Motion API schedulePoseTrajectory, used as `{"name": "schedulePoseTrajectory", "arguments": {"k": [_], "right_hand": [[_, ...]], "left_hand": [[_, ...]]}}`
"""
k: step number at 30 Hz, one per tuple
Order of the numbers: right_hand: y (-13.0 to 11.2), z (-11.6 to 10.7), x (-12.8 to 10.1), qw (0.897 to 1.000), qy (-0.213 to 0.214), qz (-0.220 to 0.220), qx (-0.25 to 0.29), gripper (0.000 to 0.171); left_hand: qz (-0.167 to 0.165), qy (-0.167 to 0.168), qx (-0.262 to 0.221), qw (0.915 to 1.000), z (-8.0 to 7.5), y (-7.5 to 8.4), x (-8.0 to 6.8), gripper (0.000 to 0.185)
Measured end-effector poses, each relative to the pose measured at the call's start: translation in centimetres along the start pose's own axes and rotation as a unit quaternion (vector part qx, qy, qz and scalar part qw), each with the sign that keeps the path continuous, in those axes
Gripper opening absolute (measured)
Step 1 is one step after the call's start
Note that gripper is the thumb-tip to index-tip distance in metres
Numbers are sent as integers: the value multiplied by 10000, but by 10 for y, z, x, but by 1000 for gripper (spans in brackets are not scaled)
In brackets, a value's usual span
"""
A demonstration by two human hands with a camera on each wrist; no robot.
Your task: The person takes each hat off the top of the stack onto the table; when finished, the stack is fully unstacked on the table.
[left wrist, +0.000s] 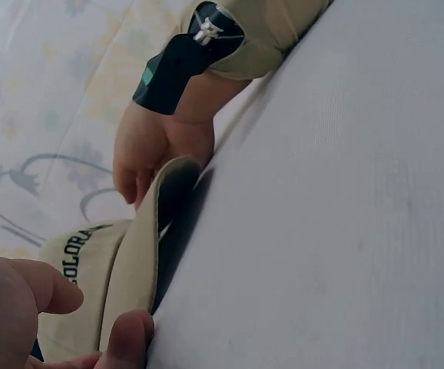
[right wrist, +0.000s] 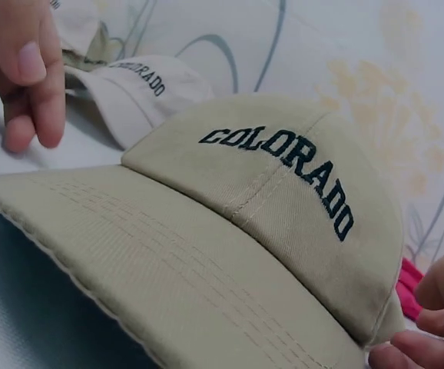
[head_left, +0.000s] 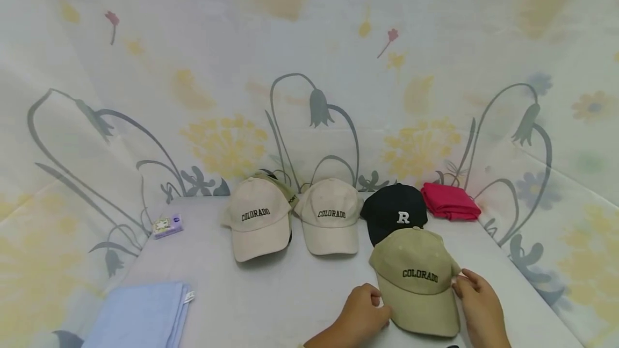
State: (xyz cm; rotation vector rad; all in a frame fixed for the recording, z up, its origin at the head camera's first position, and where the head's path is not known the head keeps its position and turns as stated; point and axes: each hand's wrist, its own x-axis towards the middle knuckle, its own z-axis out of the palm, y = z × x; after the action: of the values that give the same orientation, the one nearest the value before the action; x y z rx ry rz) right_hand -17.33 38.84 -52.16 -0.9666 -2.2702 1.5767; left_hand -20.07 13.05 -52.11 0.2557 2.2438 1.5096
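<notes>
One white tabletop is occupied at front left by a folded light-blue towel. At front right, a khaki COLORADO baseball cap is set before a black R cap. Its brim is flanked by the left hand, fingers relaxed; whether its side is pinched by the right hand cannot be told.

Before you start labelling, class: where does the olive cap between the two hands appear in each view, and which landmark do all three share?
Head: the olive cap is lower right, between left hand and right hand.
Left wrist: lower left, partly hidden by the left hand.
Right wrist: large, across the middle and bottom, brim toward lower left.
Shared landmark: floral backdrop.
</notes>
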Motion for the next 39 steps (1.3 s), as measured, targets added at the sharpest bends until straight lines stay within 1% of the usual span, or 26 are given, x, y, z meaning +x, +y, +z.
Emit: {"name": "schedulePoseTrajectory", "arguments": {"k": [2, 5, 8, 11, 13, 15, 17, 19, 21, 23, 25, 27, 30, 33, 36, 39], "right_hand": [[-1, 1, 0, 9998, 156, -8, 137, 61], [-5, 3, -3, 9985, 466, -99, 270, 55], [-13, 5, -9, 9965, 744, -254, 276, 52], [-23, 7, -16, 9940, 952, -453, 308, 48], [-31, 10, -22, 9927, 970, -652, 306, 46], [-41, 15, -27, 9913, 936, -873, 313, 43], [-51, 21, -34, 9897, 865, -1106, 282, 40], [-62, 28, -38, 9881, 736, -1317, 306, 40], [-72, 37, -42, 9871, 602, -1440, 351, 39], [-81, 47, -44, 9858, 408, -1593, 350, 39], [-88, 59, -45, 9843, 197, -1721, 346, 36], [-93, 72, -45, 9815, -69, -1890, 296, 33], [-99, 95, -46, 9775, -591, -2017, 147, 30], [-105, 117, -48, 9707, -1085, -2143, 27, 29], [-112, 139, -51, 9641, -1406, -2253, -22, 28], [-117, 159, -56, 9609, -1639, -2229, -43, 27]], "left_hand": [[5, -46, -206, 9998, -7, -4, 0, 19], [118, -100, -446, 9989, -21, -11, 0, 10], [235, -35, -506, 9984, -39, -16, -3, 5], [285, 139, -474, 9984, -57, -22, -5, 5], [335, 276, -458, 9980, -69, -26, -6, 7], [481, 440, -386, 9971, -81, -29, -8, 9], [707, 682, -190, 9950, -93, -32, -10, 11], [904, 938, 118, 9914, -104, -33, -12, 11], [1048, 1207, 470, 9860, -115, -34, -14, 10], [1125, 1453, 699, 9805, -127, -34, -16, 9], [1129, 1644, 772, 9769, -138, -35, -18, 9], [1116, 1848, 754, 9735, -149, -37, -21, 10], [1019, 2035, 495, 9725, -165, -43, -24, 15], [869, 2211, 272, 9710, -180, -50, -27, 17], [697, 2405, 154, 9680, -193, -57, -30, 19], [533, 2604, 7, 9640, -205, -61, -34, 21]]}}
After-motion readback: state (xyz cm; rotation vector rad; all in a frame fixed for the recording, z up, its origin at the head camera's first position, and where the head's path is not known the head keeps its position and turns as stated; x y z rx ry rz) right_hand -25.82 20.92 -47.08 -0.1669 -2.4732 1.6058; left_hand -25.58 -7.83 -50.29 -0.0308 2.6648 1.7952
